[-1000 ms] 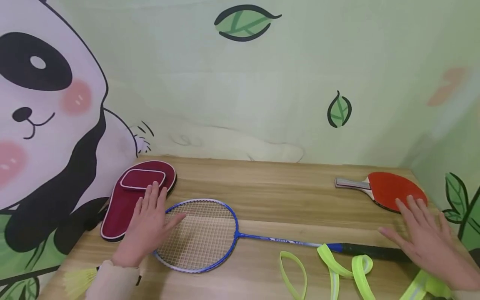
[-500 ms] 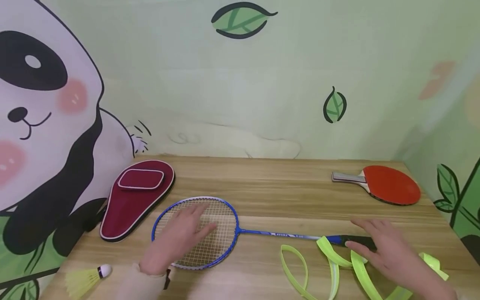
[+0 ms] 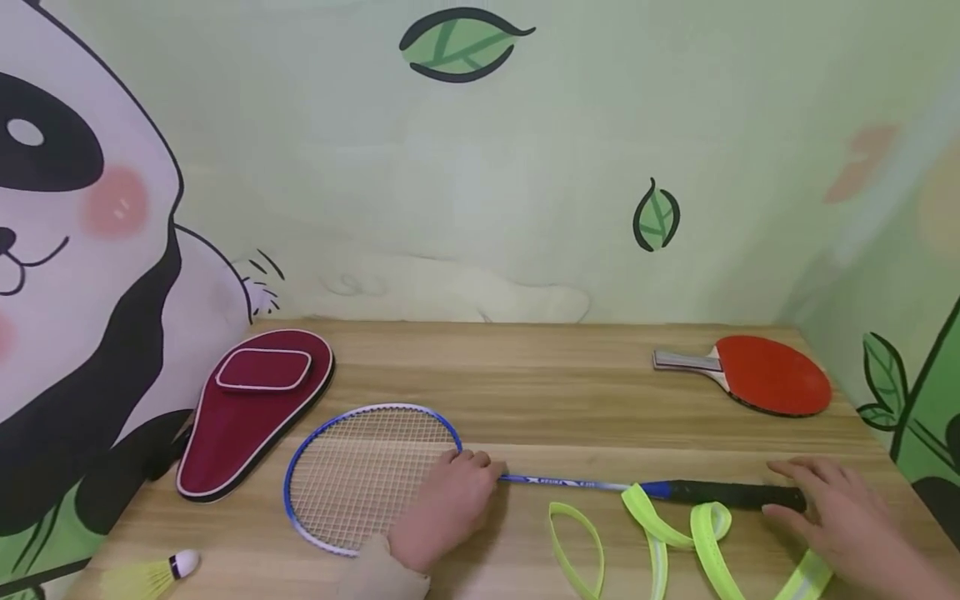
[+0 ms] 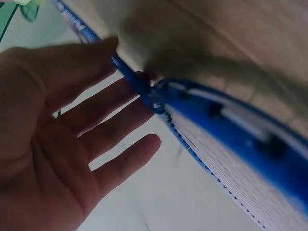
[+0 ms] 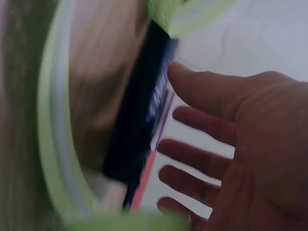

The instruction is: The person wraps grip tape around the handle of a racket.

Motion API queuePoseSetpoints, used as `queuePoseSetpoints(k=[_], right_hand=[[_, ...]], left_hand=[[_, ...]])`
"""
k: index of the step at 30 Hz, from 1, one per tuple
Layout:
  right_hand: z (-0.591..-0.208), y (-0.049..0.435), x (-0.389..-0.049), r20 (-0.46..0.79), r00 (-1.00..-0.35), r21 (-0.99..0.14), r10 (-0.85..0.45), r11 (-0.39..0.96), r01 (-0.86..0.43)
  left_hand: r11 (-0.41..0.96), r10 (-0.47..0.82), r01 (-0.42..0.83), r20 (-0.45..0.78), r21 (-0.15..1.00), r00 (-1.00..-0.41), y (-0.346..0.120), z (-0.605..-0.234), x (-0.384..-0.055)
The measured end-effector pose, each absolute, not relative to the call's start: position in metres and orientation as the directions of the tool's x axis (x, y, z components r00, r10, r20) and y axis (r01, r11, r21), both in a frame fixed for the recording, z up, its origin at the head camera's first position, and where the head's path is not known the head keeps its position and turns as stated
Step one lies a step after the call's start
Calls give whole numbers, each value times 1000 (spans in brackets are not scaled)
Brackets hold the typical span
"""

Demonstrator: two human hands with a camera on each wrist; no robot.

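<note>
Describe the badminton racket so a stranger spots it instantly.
Start at the wooden table below the leaf-painted wall. Across its middle lies the blue-framed badminton racket, its black grip by the right hand. Its large oval head of open strings sets it apart from the solid red paddle.

A pale green wall (image 3: 510,150) rises behind a wood-grained tabletop (image 3: 465,367) whose far edge meets it. Painted on it are a large black-outlined leaf (image 3: 459,52) near the top and a smaller leaf (image 3: 657,218) lower right. A big cartoon panda (image 3: 206,279) with pink cheeks fills the left side. The right wall (image 3: 847,267) shows green foliage (image 3: 885,379). The light is soft.
</note>
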State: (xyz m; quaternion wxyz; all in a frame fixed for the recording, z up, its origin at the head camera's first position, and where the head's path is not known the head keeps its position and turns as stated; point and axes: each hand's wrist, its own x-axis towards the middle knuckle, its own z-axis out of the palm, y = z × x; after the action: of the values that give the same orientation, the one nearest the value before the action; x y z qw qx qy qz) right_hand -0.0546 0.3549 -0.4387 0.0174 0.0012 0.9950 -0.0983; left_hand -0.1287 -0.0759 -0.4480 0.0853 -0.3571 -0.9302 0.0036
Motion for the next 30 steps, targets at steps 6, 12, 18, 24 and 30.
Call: queuePoseSetpoints(k=[6,12,18,24,30], right_hand=[[-450,335,-64,-82,-986,-226,-146,966,-124],[-454,335,-69,-123,-979,-224,-161,966,-130],[-454,334,-67,78,-984,-312,-158,934,-175],[-443,323,-73,405,-900,-334,-161,890,-310],[-419,305,-89,503,-852,-357,-144,864,-356]], left_hand=[[756,655,631,204,-176,-728,-66,-456,-131],[741,671,639,188,-207,-717,-61,-458,-132],[745,667,622,245,-242,-704,-64,-448,-134],[793,608,553,405,-256,-683,-66,-421,-139],[667,566,721,504,186,-653,-41,-407,-123]])
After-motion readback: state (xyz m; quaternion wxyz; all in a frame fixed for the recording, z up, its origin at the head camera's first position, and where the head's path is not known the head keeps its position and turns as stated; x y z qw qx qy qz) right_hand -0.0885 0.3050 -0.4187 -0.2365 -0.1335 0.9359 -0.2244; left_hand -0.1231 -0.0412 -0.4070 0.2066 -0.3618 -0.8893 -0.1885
